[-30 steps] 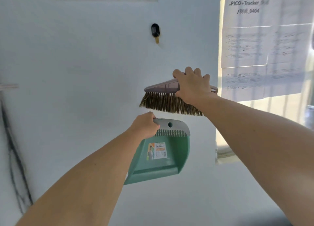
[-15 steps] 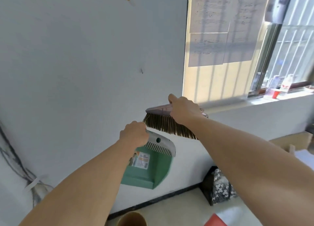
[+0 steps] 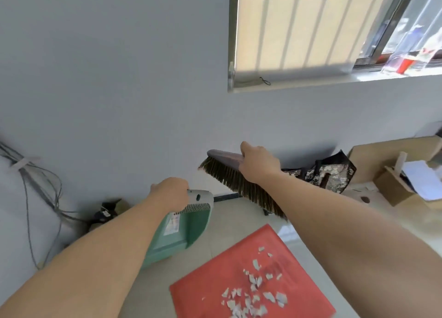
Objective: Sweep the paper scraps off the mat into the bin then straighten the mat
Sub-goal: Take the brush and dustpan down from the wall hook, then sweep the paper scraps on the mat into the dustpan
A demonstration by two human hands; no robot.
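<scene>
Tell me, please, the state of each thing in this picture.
dustpan, held by its handle, mouth down
left hand, grips the dustpan handle
brush, in the air, bristles down
right hand, grips the brush
mat, flat on the floor, littered
paper scraps, scattered on the mat

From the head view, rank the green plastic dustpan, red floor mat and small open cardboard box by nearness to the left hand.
1. Green plastic dustpan, gripped by the left hand.
2. Red floor mat, below and to its right.
3. Small open cardboard box, at the far right.
</scene>
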